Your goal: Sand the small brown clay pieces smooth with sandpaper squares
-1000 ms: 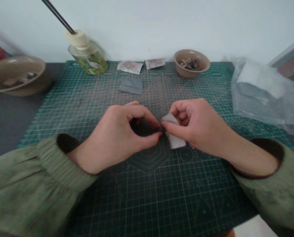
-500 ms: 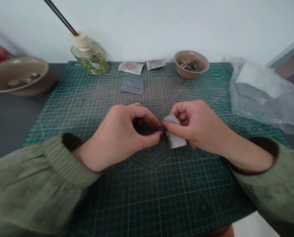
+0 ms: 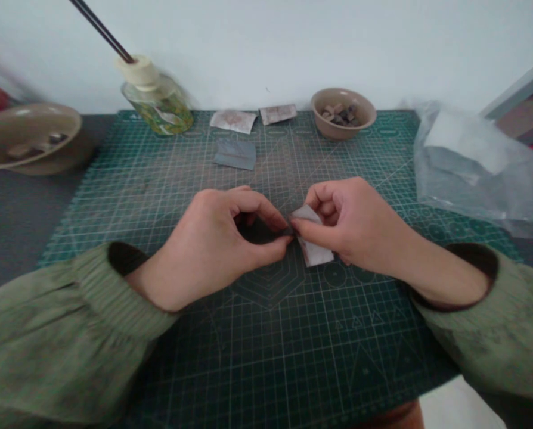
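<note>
My left hand [image 3: 217, 241] is closed in a pinch on a small dark piece [image 3: 288, 231], mostly covered by the fingertips. Between the thumb and fingers of my right hand [image 3: 360, 223] is a folded piece of sandpaper [image 3: 318, 253], its whitish back facing up. The sandpaper's edge touches the dark piece where the fingertips of both hands meet, just above the green cutting mat [image 3: 266, 357].
Behind the hands lie a grey sandpaper sheet [image 3: 235, 155] and two stained whitish pieces [image 3: 234, 121]. A small bowl of little blocks [image 3: 343, 128], a reed diffuser bottle [image 3: 159, 104], a larger bowl [image 3: 34, 152] at left and a clear plastic bag [image 3: 481, 190] at right surround them.
The whole view has shifted slightly, so things appear a little further left. Both hands keep the same grip, with the sandpaper still against the dark piece.
</note>
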A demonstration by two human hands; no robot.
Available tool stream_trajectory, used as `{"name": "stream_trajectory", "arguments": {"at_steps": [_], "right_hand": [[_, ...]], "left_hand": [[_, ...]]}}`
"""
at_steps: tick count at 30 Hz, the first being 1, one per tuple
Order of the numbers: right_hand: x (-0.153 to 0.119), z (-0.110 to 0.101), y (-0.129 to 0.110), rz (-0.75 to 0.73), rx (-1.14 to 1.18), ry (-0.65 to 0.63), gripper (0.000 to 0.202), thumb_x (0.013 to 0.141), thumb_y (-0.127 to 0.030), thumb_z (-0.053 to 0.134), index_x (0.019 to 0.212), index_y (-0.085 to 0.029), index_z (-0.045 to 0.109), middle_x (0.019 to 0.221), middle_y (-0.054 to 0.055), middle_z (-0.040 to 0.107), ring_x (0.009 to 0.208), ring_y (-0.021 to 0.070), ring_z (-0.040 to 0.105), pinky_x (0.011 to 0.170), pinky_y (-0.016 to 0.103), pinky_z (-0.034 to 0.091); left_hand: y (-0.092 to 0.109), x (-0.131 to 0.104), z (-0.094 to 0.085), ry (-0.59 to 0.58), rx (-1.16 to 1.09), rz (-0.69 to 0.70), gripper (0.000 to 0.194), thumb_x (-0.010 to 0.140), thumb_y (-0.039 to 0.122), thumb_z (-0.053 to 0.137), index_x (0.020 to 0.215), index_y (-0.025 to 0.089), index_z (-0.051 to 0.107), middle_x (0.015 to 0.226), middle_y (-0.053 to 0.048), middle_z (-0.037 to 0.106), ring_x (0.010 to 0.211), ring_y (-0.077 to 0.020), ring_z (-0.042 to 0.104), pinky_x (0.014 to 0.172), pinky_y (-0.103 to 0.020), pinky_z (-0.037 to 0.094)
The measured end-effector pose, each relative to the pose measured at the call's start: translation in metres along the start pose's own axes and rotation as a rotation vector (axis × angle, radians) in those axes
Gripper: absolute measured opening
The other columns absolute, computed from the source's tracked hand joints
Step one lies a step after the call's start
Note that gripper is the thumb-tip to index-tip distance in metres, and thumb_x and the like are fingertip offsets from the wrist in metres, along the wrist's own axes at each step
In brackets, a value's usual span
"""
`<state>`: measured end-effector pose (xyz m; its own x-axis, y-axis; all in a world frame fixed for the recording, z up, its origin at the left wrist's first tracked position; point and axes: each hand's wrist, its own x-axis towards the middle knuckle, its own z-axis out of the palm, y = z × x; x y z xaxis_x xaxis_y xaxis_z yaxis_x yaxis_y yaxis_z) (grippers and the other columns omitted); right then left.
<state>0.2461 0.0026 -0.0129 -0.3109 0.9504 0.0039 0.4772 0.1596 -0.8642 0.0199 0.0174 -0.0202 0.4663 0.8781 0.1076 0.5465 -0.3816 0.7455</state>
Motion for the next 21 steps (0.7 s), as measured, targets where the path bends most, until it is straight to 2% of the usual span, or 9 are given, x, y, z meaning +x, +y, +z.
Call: {"name": "stream_trajectory", "arguments": {"at_steps": [17, 21], "right_hand": [[0.0030, 0.0016, 0.0050, -0.061, -0.027, 0.038, 0.018, 0.090, -0.022, 0.076, 0.077, -0.019, 0.063, 0.059, -0.003, 0.066, 0.054, 0.0113, 0.058, 0.052, 0.027, 0.037], [0.0031, 0.0006, 0.0062, -0.064, -0.019, -0.008, 0.020, 0.090, -0.022, 0.077, 0.077, -0.019, 0.062, 0.059, -0.004, 0.066, 0.054, 0.0110, 0.057, 0.051, 0.027, 0.036]], "left_hand": [[-0.0029, -0.0015, -0.0012, 0.005, 0.006, 0.008, 0.009, 0.082, 0.027, 0.087, 0.091, 0.027, 0.084, 0.085, 0.005, 0.080, 0.073, -0.0138, 0.069, 0.066, -0.030, 0.048], [-0.0031, -0.0018, -0.0009, -0.004, 0.007, 0.007, 0.010, 0.082, 0.028, 0.088, 0.091, 0.028, 0.085, 0.085, 0.005, 0.078, 0.073, -0.0130, 0.068, 0.065, -0.030, 0.047]]}}
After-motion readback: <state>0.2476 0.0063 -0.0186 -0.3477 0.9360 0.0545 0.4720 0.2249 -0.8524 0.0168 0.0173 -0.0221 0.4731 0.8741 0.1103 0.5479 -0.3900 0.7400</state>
